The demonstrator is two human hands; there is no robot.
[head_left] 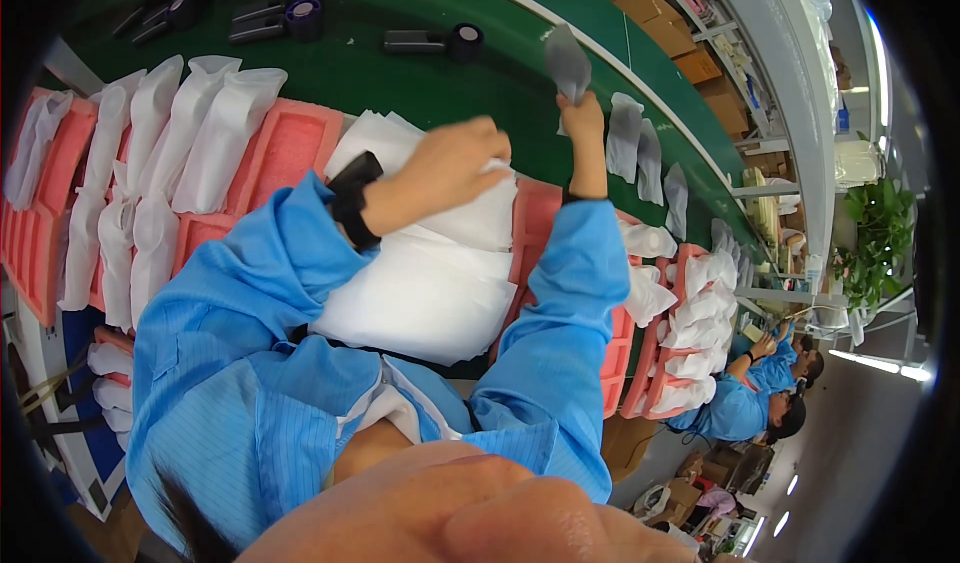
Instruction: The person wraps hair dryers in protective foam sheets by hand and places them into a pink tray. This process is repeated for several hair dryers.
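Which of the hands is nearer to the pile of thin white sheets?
Left: the left hand is over the white sheets; the right hand is beyond them, to the right.

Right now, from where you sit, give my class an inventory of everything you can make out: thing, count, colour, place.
White sheets: many, white, in front of the body
Grey pouch: one, grey, in the right hand
Grey-wrapped pieces: several, grey, right on the green surface
Green surface: one, green, across the top
Handheld devices: about five, black, upper left
Foam trays: several, pink, both sides
White-wrapped pieces: many, white, on the trays
Cardboard boxes: several, brown, upper right
Plant: one, green, far right
Co-workers: at least two, blue clothing, lower right
Sleeves: two, blue, both arms
Left hand: one, bare, over the sheets
Right hand: one, bare, gripping the pouch
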